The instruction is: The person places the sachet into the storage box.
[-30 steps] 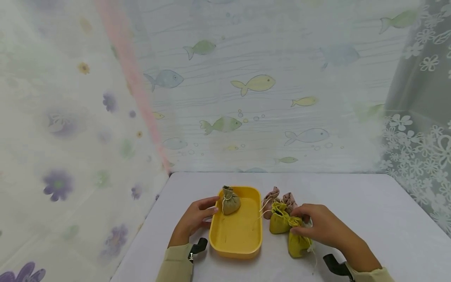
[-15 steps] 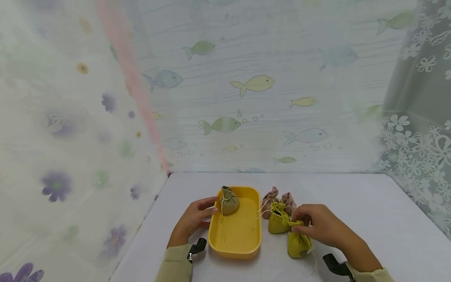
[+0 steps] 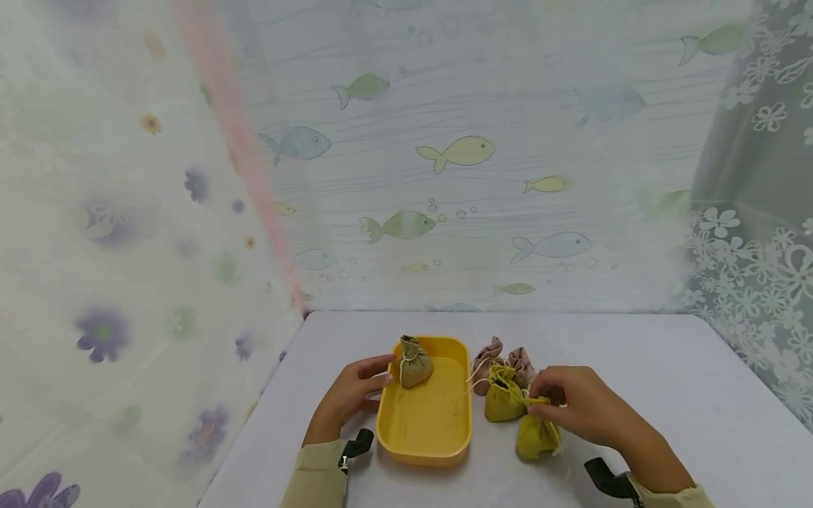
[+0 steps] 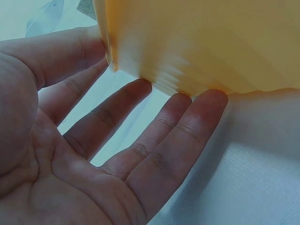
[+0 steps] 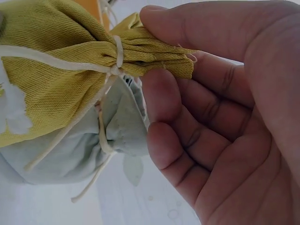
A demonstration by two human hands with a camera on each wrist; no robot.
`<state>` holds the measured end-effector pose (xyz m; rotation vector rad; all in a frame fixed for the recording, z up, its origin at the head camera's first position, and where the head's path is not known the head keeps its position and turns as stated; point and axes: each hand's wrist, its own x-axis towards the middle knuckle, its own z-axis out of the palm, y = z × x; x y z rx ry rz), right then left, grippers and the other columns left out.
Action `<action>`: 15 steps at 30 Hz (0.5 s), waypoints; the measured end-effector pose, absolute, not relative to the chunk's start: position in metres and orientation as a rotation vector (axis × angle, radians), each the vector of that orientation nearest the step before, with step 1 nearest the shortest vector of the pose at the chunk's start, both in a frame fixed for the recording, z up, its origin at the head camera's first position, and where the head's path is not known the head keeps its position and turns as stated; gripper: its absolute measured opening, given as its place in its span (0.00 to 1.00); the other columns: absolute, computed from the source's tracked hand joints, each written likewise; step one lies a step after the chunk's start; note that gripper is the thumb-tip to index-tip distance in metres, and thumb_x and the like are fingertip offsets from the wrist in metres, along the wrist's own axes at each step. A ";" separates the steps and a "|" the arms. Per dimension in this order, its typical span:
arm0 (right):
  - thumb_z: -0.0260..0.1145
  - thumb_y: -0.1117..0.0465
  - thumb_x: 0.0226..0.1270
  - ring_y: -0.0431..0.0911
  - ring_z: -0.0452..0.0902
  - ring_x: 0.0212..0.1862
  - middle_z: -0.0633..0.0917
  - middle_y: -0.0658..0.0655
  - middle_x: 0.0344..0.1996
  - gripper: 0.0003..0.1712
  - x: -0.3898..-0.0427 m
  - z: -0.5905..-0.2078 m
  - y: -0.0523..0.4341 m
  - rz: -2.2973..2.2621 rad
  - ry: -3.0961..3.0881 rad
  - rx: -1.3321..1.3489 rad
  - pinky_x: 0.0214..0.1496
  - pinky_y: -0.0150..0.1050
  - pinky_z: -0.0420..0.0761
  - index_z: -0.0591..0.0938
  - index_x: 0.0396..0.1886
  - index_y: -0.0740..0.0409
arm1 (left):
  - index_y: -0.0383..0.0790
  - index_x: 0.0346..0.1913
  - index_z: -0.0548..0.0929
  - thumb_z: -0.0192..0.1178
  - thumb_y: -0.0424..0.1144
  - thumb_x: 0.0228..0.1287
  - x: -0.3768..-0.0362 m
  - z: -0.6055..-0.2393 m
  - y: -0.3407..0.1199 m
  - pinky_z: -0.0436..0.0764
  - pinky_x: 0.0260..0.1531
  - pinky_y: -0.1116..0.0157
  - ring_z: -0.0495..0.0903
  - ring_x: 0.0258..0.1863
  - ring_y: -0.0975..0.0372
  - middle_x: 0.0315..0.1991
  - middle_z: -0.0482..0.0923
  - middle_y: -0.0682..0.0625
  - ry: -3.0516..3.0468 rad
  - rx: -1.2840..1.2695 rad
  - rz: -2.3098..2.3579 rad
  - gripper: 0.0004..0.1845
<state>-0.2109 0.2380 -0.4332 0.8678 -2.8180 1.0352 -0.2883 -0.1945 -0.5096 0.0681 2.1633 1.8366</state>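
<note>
A person's right hand [image 3: 581, 409] pinches the gathered neck of a yellow-green drawstring pouch [image 3: 536, 434] between thumb and forefinger, the other fingers loosely curled beneath; the right wrist view shows the thumb [image 5: 197, 33] pressing the bunched cloth just past its white tie cord [image 5: 117, 56], with a pale blue-grey pouch [image 5: 93, 145] lying directly under the yellow one; whether the held pouch rests on the table [image 3: 667, 381] or hangs just above it cannot be told. The left hand [image 3: 349, 395] is spread, fingers nearly straight, their tips [image 4: 206, 101] touching the outer wall of a yellow tray [image 3: 424, 451] at the tray's 9 o'clock side; the thumb reaches toward the rim near an olive pouch [image 3: 415, 363] that sits upright inside the tray at its 11 o'clock corner. The held pouch lies at about 4 o'clock from the tray, near but apart from it. Crowding it at its 11 o'clock is a second yellow-green pouch [image 3: 503, 395], touching or nearly so; beyond that, at 12 o'clock, two dusty-pink pouches [image 3: 489, 356] stand side by side just beside the tray's right wall. A curtain printed with fish [image 3: 457, 152] hangs behind the table at 12 o'clock; a flowered curtain [image 3: 101, 331] closes the 9 o'clock side.
</note>
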 end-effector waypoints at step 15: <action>0.78 0.57 0.63 0.31 0.76 0.32 0.83 0.35 0.32 0.09 -0.211 -0.435 0.234 0.993 -2.635 0.944 0.33 0.30 0.82 0.85 0.37 0.40 | 0.50 0.72 0.77 0.72 0.50 0.65 -0.288 -0.510 -0.195 0.88 0.50 0.50 0.80 0.65 0.48 0.76 0.69 0.41 2.151 0.092 1.843 0.33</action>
